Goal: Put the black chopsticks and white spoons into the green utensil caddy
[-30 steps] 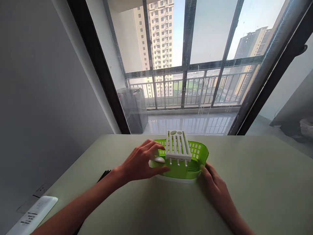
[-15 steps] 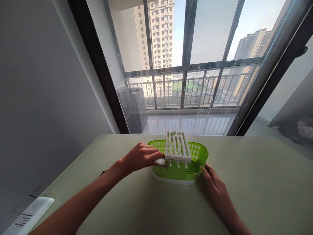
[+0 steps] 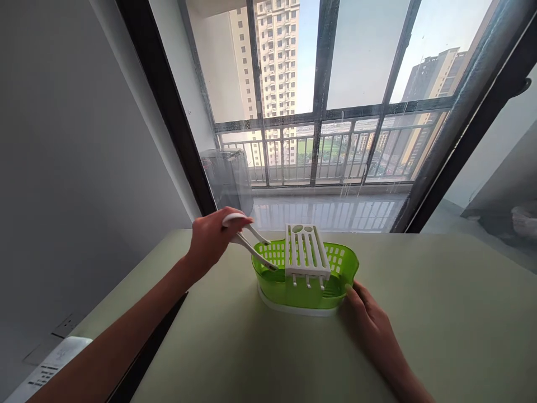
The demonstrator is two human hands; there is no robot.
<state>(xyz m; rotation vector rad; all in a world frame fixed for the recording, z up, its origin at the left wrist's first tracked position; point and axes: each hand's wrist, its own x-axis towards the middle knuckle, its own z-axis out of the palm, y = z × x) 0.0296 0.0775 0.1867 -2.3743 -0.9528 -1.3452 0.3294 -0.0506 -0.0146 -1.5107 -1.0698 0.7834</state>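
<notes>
My left hand (image 3: pixel 213 238) is closed around the bowl ends of two white spoons (image 3: pixel 255 253), up and left of the basket. Their handles slope down to the right, and the dark-marked tips are over the basket's left part. The green plastic basket (image 3: pixel 302 298) has a perforated back wall and a white base, and stands on the table. Across its middle lies a white slotted rack (image 3: pixel 306 249) with two holes at the back and small hooks along the front. My right hand (image 3: pixel 369 319) grips the basket's right end, thumb at the rim and fingers partly hidden behind it.
The pale green table (image 3: pixel 440 313) reaches to a glass door with a dark frame (image 3: pixel 168 106). A white object with dark slots (image 3: pixel 50 366) lies at the lower left. A long dark shape (image 3: pixel 155 347) shows beside my left forearm, partly covered.
My left hand has lifted up and left from the basket's left side with the white spoons, and their handles now show. The right hand keeps its hold; basket and rack have barely shifted.
</notes>
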